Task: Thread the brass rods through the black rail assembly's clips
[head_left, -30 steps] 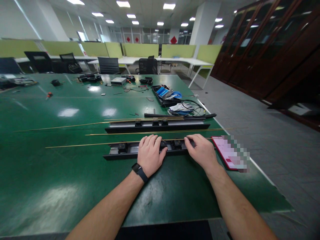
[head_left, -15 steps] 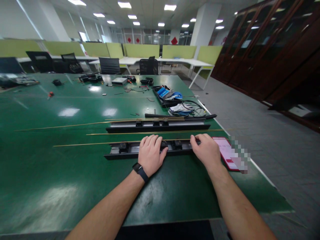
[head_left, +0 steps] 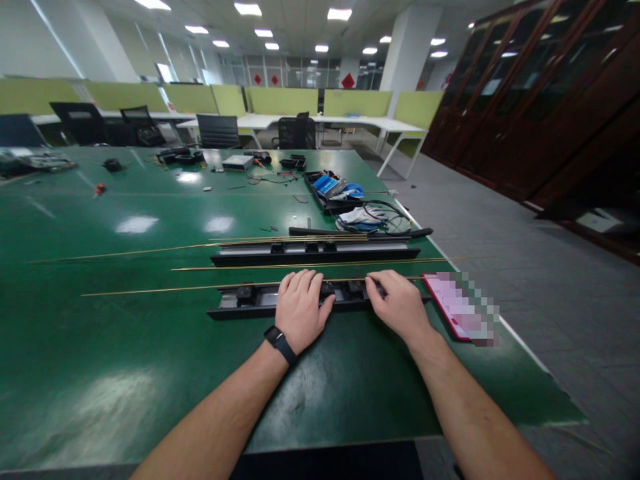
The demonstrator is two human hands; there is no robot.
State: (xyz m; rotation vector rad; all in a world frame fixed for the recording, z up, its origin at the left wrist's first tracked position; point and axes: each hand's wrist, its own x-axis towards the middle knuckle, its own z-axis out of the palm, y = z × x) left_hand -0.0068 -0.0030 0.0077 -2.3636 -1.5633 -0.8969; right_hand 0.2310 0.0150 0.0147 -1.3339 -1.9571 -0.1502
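And there sat the near rail, black-edged and square in front of the person on the green table. The left hand lay palm down across the rail's middle, fingers stretched and close together, thumb well out to the side; whether it gripped anything underneath, I couldn't tell! Over to the right hand, above the rail's right part: thumb and forefinger pinched together on a thin brass rod, which ran along the rail's far side and stuck out well past its left end. One black block sat inside the rail near that left end, another between the two hands. Beyond the rail lay more brass rods, then a second rail roughly parallel to it. Just off the rail's right end, a red-edged device, partly blurred out!
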